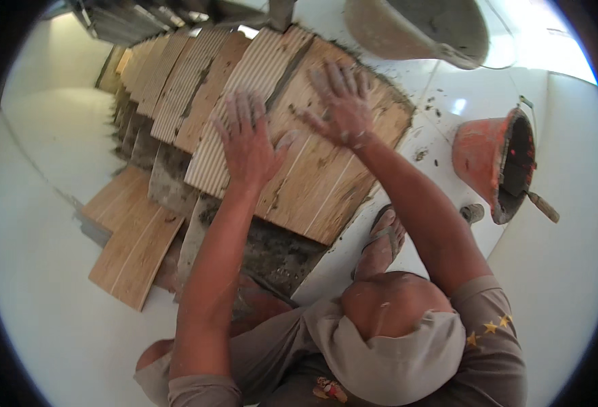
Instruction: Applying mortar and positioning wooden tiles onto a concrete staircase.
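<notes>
Both my hands are spread on a stair step faced with wood-look tiles. My left hand [248, 146] is flat with fingers apart, lying across the ribbed tile strip [207, 169] and the edge of the wood-look tile [323, 186]. Farther right, my right hand [343, 105] presses its open palm and spread fingers on the same wood-look surface. Grey dust or mortar coats the fingers of both. Between the ribbed strip and the smooth tile runs a grey mortar joint [292, 68], and crumbs of mortar dot the tile.
An orange bucket [474, 152] lies tilted at right, a wooden-handled tool [543, 207] sticking out. A large grey bucket [370, 30] stands at the far side. Loose wood-look tiles [133, 254] lean at lower left. More tiled steps [167, 74] continue far left. My sandalled foot [384, 241] is beside the step.
</notes>
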Demonstrator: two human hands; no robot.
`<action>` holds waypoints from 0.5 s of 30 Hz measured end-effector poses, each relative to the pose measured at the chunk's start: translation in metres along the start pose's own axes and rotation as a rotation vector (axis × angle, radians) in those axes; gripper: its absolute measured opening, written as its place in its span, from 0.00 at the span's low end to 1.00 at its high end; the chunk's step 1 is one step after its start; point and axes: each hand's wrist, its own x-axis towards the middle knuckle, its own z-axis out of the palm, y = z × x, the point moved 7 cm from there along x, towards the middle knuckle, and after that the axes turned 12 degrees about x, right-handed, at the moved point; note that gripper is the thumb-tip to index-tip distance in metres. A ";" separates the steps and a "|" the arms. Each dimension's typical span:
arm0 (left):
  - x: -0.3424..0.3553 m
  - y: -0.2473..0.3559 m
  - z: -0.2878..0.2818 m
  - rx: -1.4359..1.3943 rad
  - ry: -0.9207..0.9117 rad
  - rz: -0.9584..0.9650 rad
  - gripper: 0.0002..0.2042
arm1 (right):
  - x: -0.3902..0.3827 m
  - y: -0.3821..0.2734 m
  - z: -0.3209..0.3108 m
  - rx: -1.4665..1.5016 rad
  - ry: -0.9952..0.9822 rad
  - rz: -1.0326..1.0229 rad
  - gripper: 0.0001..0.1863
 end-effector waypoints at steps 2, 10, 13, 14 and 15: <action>-0.001 0.007 0.001 0.000 0.023 0.074 0.54 | 0.002 -0.002 -0.002 -0.046 0.009 -0.005 0.51; -0.033 0.042 0.001 -0.141 -0.017 0.133 0.59 | 0.002 -0.006 0.002 0.012 0.023 -0.011 0.51; -0.032 0.047 -0.002 -0.147 -0.049 0.131 0.60 | 0.002 -0.002 -0.001 -0.002 0.022 -0.004 0.52; -0.027 0.046 -0.001 -0.148 -0.064 0.134 0.60 | 0.002 -0.001 -0.001 -0.005 0.031 -0.001 0.52; -0.028 0.046 -0.001 -0.145 -0.056 0.140 0.60 | 0.000 -0.002 0.000 -0.009 0.018 -0.004 0.52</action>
